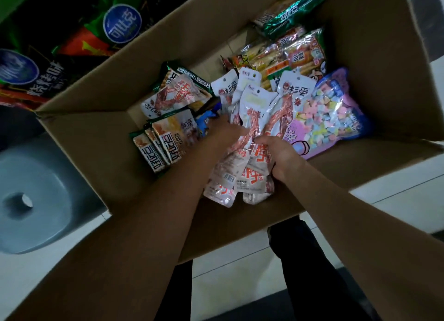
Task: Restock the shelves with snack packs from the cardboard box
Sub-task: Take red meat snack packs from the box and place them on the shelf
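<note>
In the cardboard box [101, 128], both hands' fingers around white snack packs [252, 118], fingertips hidden.

Matt brown cardboard box [101, 138] holds glossy, crinkled plastic snack packs [254, 118]; the grey stool [36, 200] looks smooth plastic

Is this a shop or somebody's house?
Probably a small shop. Big chip bags sit packed on a shelf, and a cardboard box full of snack packs stands on the tiled floor.

Brown cardboard box [101, 128]. White plastic snack packs with red print [252, 118]. Lilac bag of pastel pink, blue, yellow candies [336, 118]. Green foil pack [290, 15]. Grey-blue plastic stool [36, 200].
</note>
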Demonstrator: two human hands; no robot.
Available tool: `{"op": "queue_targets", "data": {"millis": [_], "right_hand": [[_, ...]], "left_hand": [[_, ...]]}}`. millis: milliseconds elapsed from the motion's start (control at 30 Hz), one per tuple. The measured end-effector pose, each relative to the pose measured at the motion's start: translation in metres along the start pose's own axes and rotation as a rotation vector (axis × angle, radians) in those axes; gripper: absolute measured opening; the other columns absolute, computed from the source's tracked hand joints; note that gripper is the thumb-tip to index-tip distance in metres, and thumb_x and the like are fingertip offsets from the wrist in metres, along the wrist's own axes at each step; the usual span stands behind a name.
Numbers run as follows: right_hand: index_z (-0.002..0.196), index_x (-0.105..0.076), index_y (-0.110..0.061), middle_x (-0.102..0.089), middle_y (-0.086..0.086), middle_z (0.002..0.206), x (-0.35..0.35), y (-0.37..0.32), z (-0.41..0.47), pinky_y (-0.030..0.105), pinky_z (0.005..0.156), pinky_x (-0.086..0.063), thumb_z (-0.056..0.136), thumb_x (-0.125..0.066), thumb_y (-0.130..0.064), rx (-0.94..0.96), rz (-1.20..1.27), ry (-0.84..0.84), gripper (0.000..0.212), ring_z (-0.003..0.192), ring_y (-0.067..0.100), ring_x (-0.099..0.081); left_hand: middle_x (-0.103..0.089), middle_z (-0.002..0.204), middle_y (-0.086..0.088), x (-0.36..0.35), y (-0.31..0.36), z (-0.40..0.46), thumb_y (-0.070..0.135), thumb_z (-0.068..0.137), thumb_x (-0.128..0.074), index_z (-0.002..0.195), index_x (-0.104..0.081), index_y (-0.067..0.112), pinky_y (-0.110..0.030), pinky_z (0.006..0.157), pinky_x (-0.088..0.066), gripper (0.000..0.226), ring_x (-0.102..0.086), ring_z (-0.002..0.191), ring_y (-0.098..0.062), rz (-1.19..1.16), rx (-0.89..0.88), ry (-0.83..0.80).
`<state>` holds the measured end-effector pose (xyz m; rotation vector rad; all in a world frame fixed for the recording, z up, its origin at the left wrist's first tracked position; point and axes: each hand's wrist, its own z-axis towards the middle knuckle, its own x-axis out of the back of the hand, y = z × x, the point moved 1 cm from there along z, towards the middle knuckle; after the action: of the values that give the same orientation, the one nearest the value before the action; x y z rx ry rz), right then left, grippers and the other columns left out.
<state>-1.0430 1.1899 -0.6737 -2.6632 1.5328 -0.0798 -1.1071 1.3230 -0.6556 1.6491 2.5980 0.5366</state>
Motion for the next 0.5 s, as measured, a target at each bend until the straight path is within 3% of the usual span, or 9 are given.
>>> {"op": "queue_targets", "data": {"millis": [133, 233, 367, 500], "right_hand": [[0.118, -0.066, 0.007, -0.076, 0.021, 0.098, 0.012, -0.004, -0.010, 0.042, 0.070, -0.061, 0.082, -0.072, -0.005, 0.079, 0.003, -0.025, 0.038, 0.084, 0.035, -0.075], [0.124, -0.058, 0.010, -0.075, 0.023, 0.100, 0.016, -0.008, -0.026, 0.045, 0.070, -0.062, 0.080, -0.075, -0.005, 0.114, -0.016, -0.057, 0.050, 0.087, 0.035, -0.076], [0.114, -0.067, 0.007, -0.076, 0.022, 0.101, 0.017, -0.019, -0.063, 0.050, 0.082, -0.061, 0.082, -0.073, -0.002, 0.171, -0.036, -0.134, 0.033, 0.094, 0.038, -0.074], [0.117, -0.067, 0.000, -0.075, 0.018, 0.108, 0.021, -0.039, -0.117, 0.053, 0.091, -0.056, 0.085, -0.072, -0.002, 0.248, -0.071, -0.211, 0.032, 0.100, 0.037, -0.073]], "left_hand": [[-0.058, 0.143, -0.013, 0.001, -0.009, -0.002, 0.002, 0.088, -0.073, 0.145, -0.050, 0.007, -0.048, 0.110, -0.044, 0.061, -0.055, 0.130, -0.033, -0.211, -0.031, -0.014], [-0.061, 0.139, -0.011, 0.011, -0.009, -0.011, -0.001, 0.084, -0.076, 0.143, -0.052, 0.008, -0.040, 0.091, -0.056, 0.065, -0.060, 0.123, -0.029, -0.253, -0.051, -0.061], [-0.070, 0.115, -0.009, 0.030, 0.003, -0.040, -0.001, 0.069, -0.088, 0.117, -0.058, 0.010, -0.039, 0.083, -0.058, 0.057, -0.069, 0.099, -0.024, -0.255, -0.101, 0.042], [-0.068, 0.125, -0.013, 0.050, 0.019, -0.087, -0.008, 0.076, -0.079, 0.135, -0.052, 0.008, -0.049, 0.094, -0.056, 0.068, -0.067, 0.111, -0.033, -0.302, -0.148, -0.057]]}}
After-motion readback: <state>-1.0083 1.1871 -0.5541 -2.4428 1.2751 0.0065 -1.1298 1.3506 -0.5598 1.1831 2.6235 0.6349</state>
